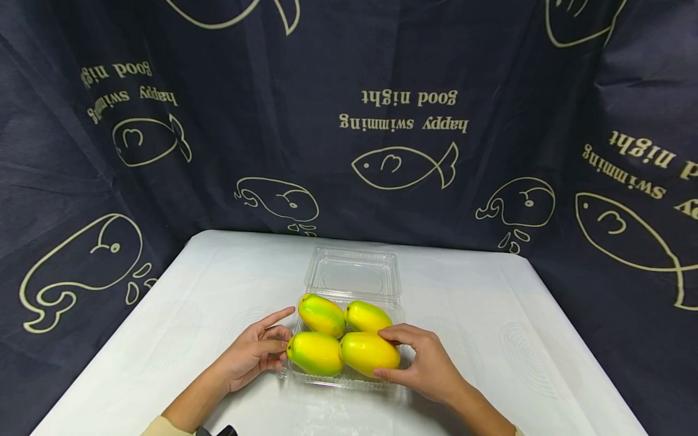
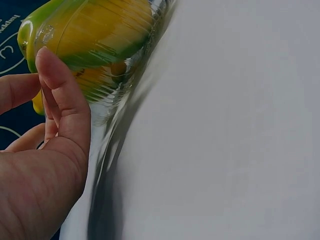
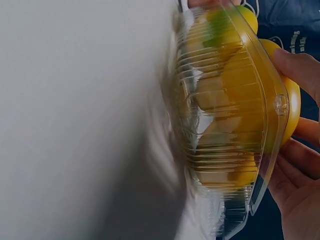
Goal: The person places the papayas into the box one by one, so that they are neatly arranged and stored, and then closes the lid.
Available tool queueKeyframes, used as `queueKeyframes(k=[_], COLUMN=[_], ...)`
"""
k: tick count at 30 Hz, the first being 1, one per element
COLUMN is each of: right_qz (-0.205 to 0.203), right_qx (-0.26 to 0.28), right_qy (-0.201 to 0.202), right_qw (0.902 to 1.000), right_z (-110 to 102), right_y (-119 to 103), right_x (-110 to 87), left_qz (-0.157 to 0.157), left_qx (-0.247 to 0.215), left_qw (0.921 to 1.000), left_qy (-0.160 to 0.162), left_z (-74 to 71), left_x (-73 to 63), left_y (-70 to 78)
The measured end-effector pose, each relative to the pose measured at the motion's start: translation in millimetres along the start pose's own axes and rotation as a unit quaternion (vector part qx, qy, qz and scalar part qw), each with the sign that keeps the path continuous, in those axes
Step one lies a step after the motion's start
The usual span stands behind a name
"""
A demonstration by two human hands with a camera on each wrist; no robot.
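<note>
Two rows of yellow-green mangoes fill a clear plastic clamshell container (image 1: 349,380), whose lid (image 1: 354,272) lies folded back behind it. My right hand (image 1: 422,360) grips the front-right mango (image 1: 369,354), thumb on its near side and fingers over its far side. That mango sits above the rim in the right wrist view. At the container's left edge, my left hand (image 1: 256,351) pinches the rim beside the front-left mango (image 1: 314,354), its index finger extended. Behind lie the back-left mango (image 1: 322,315) and the back-right mango (image 1: 368,316).
A white cloth covers the table (image 1: 180,327). Dark blue curtains (image 1: 403,60) with fish and whale drawings rise behind it and along both sides. A small black object (image 1: 226,431) shows at the bottom edge, close to the left forearm.
</note>
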State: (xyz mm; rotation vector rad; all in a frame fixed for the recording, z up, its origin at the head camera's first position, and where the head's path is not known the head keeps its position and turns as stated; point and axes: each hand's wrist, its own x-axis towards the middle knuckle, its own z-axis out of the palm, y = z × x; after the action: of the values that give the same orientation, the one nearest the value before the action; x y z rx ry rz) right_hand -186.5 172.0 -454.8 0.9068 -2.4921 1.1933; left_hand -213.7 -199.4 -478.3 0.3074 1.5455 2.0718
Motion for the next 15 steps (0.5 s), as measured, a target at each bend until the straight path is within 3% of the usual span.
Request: queueKeyframes(k=[15], right_qz=[-0.01], right_qx=[-0.042], right_qy=[-0.022], right_qw=[0.9988], right_z=[-2.1], right_y=[-0.5], right_x=[1.8], left_qz=[0.001], left_qx=[0.0], left_qw=[1.0], left_qy=[0.001], left_z=[0.0], left_x=[-0.1], left_y=[0.3])
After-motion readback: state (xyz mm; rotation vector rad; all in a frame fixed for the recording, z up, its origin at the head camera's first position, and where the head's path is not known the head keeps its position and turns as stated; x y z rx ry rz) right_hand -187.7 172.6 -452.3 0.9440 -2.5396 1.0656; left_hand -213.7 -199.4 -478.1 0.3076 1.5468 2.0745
